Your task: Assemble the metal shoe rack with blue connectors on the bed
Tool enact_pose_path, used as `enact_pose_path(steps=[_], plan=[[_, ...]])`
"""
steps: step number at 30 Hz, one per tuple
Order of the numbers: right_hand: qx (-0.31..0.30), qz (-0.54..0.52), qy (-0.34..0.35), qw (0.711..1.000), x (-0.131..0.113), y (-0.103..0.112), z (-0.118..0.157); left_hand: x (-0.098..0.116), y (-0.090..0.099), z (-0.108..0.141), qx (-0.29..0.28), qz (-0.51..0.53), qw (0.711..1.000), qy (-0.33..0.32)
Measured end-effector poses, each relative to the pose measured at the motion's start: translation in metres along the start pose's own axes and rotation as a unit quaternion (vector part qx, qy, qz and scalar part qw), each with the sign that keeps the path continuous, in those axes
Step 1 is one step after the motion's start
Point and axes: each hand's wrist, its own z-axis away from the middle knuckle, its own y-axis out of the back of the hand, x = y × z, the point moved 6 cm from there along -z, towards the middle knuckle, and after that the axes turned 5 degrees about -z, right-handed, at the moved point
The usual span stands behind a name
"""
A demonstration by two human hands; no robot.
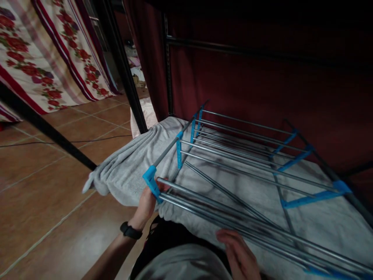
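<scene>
Head view: drying rack (223,189) lies on gray blanket (125,171), supported along its length. Left hand (147,200) fingers pinch the blue corner bracket (151,181), apparently for steadiness. Right hand (239,252) fingers, loosely extended together, hold nothing visible near the rods (189,209).

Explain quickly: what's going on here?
The person's left hand holds a blue corner bracket of a metal rack with several rods. The rack sits on a grey blanket. The right hand is by its near side; whether it touches is unclear.
</scene>
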Motion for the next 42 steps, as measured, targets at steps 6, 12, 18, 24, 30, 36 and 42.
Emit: enact_pose_path(steps=[6, 12, 18, 24, 30, 36, 42], plan=[[-0.108, 0.314, -0.002, 0.943, 0.007, -0.066, -0.061, 0.019, 0.002, 0.013, 0.032, -0.097, 0.992, -0.072], [-0.141, 0.302, -0.003, 0.943, 0.009, -0.085, -0.067, 0.023, -0.002, 0.015, 0.055, -0.053, 0.996, -0.049], [-0.102, 0.260, 0.029, 0.960, -0.012, -0.067, -0.071, 0.034, -0.005, 0.015, 0.055, -0.083, 0.991, -0.085], [-0.058, 0.278, 0.049, 0.958, -0.018, -0.060, -0.076, 0.043, -0.010, 0.021, 0.068, -0.048, 0.995, -0.048], [-0.052, 0.270, 0.059, 0.960, -0.019, -0.059, -0.074, 0.052, -0.012, 0.028, 0.132, -0.057, 0.989, -0.021], [-0.063, 0.261, 0.065, 0.961, -0.016, -0.059, -0.071, 0.047, -0.011, 0.029, 0.153, -0.066, 0.986, -0.023], [-0.084, 0.273, 0.054, 0.957, -0.009, -0.069, -0.068, 0.048, -0.014, 0.028, 0.174, -0.088, 0.980, -0.038]])
